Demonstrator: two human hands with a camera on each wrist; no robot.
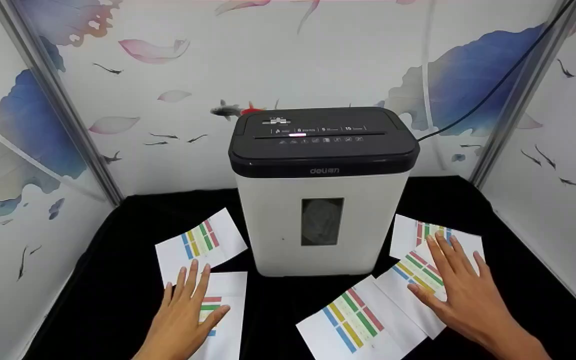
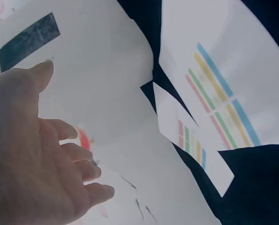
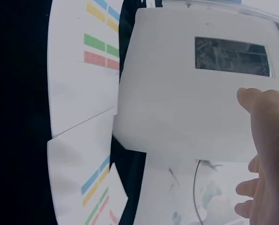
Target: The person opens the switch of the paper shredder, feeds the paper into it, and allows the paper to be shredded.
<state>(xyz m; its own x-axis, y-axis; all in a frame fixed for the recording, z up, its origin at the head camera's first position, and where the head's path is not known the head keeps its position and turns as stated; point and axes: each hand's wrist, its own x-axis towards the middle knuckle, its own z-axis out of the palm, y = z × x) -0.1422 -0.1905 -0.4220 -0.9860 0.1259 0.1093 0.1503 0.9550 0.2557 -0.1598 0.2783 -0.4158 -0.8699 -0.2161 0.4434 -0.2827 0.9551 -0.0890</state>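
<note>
A white paper shredder (image 1: 278, 225) with a black top stands upright at the middle of the black cloth, a small dark window (image 1: 322, 221) in its front. My left hand (image 1: 180, 315) is stretched out with fingers spread and holds nothing. In the head view it overlaps the near left printed sheet (image 1: 228, 295), while another sheet (image 1: 225, 235) lies beyond its fingertips. On the right side, my right hand (image 1: 468, 295) also has straight fingers and an empty palm. It overlaps two printed sheets, the far one (image 1: 468, 242) and the middle one (image 1: 388, 285); a third sheet (image 1: 340, 330) lies to its left.
Black cloth (image 1: 273, 310) covers the table. A black cable (image 1: 498, 82) runs from behind the shredder up to the right. White patterned panels (image 1: 308, 55) with metal posts (image 1: 63, 110) enclose the back and sides.
</note>
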